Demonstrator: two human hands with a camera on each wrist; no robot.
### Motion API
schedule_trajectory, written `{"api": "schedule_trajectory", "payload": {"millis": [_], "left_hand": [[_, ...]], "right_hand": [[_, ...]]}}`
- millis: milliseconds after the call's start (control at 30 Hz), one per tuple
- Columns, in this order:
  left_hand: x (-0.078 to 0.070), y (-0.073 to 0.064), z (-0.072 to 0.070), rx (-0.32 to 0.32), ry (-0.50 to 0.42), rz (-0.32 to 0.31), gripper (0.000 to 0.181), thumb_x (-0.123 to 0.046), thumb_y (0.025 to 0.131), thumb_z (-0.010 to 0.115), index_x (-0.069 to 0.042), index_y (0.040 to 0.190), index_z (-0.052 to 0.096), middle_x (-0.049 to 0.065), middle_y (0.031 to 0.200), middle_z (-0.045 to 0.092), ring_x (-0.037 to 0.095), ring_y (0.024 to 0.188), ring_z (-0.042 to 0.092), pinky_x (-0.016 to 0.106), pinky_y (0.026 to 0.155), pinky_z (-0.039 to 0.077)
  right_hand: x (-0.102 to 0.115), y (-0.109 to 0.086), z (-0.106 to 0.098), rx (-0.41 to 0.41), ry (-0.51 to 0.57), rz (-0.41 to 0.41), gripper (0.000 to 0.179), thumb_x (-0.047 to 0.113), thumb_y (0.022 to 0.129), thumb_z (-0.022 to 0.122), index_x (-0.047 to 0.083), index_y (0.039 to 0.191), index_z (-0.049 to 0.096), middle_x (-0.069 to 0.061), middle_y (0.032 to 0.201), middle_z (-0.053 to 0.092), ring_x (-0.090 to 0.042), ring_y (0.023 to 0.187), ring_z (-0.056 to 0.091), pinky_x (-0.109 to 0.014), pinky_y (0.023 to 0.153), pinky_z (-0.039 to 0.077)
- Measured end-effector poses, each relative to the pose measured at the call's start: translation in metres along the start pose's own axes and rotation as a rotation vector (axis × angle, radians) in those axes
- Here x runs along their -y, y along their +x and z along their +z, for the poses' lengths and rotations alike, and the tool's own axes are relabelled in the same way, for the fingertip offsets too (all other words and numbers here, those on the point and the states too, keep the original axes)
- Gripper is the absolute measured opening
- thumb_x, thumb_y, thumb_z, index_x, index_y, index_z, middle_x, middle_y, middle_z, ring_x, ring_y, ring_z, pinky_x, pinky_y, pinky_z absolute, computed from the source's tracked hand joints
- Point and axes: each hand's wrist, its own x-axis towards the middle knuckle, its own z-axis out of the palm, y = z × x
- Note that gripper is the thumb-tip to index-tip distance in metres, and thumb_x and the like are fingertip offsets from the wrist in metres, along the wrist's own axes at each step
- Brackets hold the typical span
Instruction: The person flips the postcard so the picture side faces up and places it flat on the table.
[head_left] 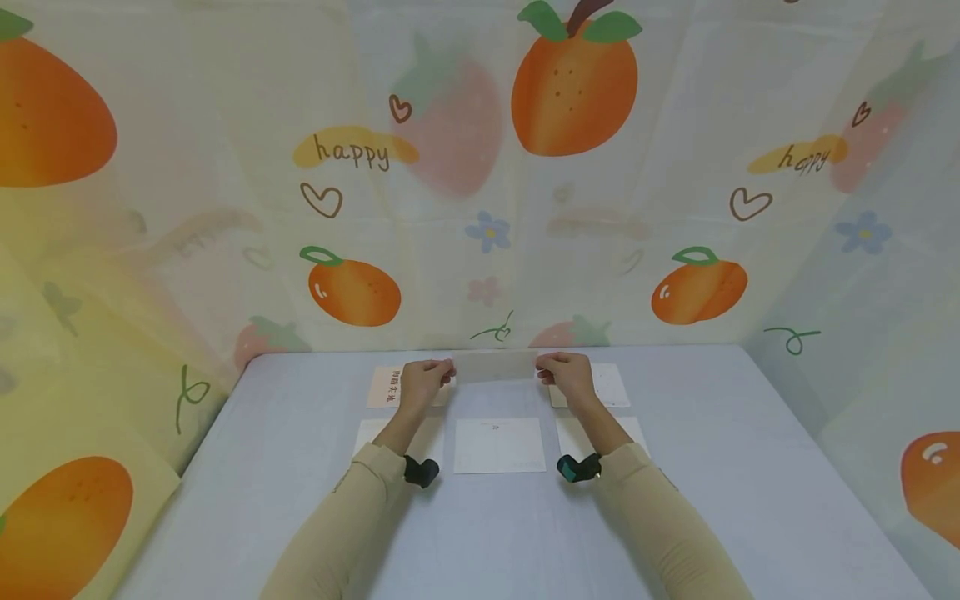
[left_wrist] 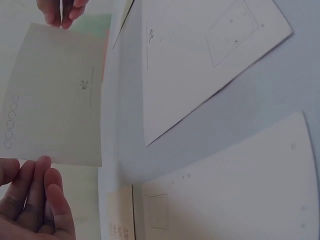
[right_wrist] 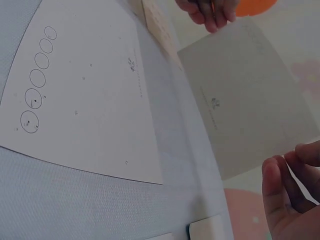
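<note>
A pale postcard (head_left: pixel 495 365) is held up off the far part of the table, between my two hands. My left hand (head_left: pixel 426 385) pinches its left edge, and my right hand (head_left: pixel 567 377) pinches its right edge. The left wrist view shows a row of small circles and a little print on this postcard (left_wrist: pixel 60 95). Seen from the right wrist, the same postcard (right_wrist: pixel 245 100) stands tilted above the table, with fingers at both ends. Another postcard (head_left: pixel 499 446) lies flat at the middle front, nearer my body than the held one.
On the left lie a card with reddish characters (head_left: pixel 384 387) and a white card (head_left: pixel 370 429), partly under my left arm. On the right are two more cards, a far one (head_left: pixel 611 385) and a near one (head_left: pixel 630 427). A fruit-print curtain (head_left: pixel 450 250) hangs behind the white table (head_left: pixel 300 467).
</note>
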Motion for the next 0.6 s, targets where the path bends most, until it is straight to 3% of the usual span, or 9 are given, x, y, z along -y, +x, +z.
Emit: {"api": "schedule_trajectory", "payload": {"millis": [200,333,600], "left_hand": [[0.0015,-0.0021,-0.0020,-0.004,-0.061,-0.017,0.028,-0.020,0.092,0.064,0.006,0.101,0.073,0.015,0.089,0.076,0.036,0.090,0.069,0.027,0.076,0.056],[0.0018,-0.0030,-0.0034,-0.009,-0.086,-0.032,0.030,-0.020,0.094,0.063,0.006,0.103,0.073,0.017,0.094,0.075,0.035,0.092,0.069,0.029,0.079,0.057],[0.0035,-0.0023,-0.0034,-0.005,-0.126,-0.065,0.028,-0.018,0.092,0.065,0.005,0.106,0.072,0.017,0.097,0.075,0.030,0.089,0.070,0.032,0.085,0.057]], "right_hand": [[-0.0018,-0.0015,-0.0020,0.031,0.038,-0.017,0.028,0.011,0.093,0.063,-0.013,0.107,0.067,-0.012,0.088,0.074,-0.009,0.069,0.066,-0.019,0.063,0.055],[-0.0027,-0.0018,-0.0029,0.061,0.066,-0.026,0.032,0.017,0.093,0.064,-0.013,0.106,0.067,-0.006,0.084,0.073,-0.011,0.072,0.068,-0.020,0.066,0.056],[-0.0015,-0.0036,-0.0064,0.117,0.068,-0.041,0.031,0.011,0.093,0.063,-0.015,0.110,0.065,-0.015,0.093,0.074,-0.010,0.073,0.068,-0.020,0.067,0.056]]}}
